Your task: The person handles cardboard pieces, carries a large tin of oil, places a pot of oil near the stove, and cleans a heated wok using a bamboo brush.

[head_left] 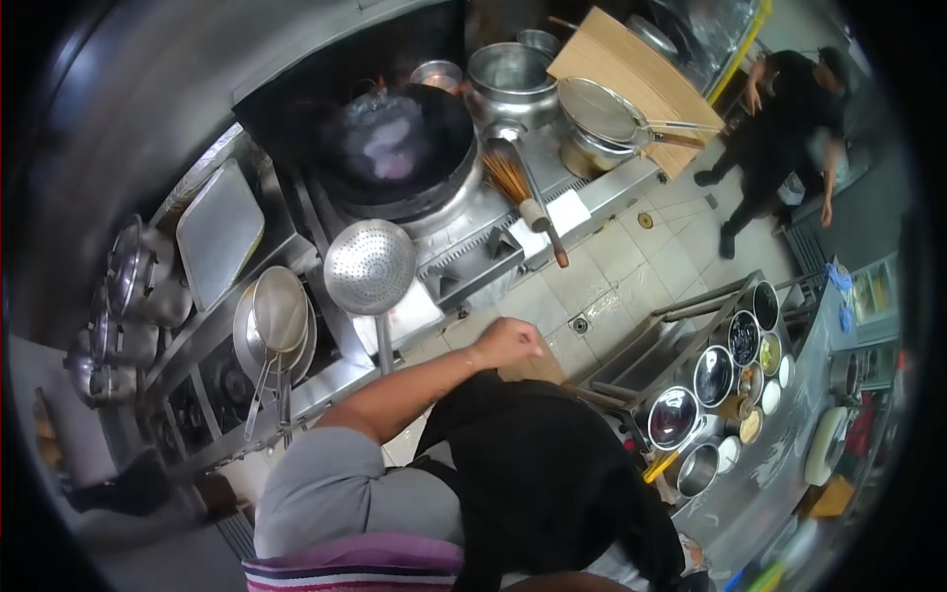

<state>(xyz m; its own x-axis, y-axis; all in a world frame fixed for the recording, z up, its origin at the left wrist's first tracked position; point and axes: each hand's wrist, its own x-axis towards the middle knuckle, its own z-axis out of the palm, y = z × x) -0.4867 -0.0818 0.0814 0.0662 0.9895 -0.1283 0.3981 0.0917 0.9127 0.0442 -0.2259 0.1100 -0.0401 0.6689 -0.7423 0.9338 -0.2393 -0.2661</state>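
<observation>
Skimmer btwn wok & L forearm; L hand curled, R hand can't tell

- The perforated ladle is formed of glossy metal.
- The wok is finished in dark metal.
- The tray is made of smooth metal.
- Matt cardboard is seen in the flat sheet.
- The apron is cut from matt cloth.
</observation>
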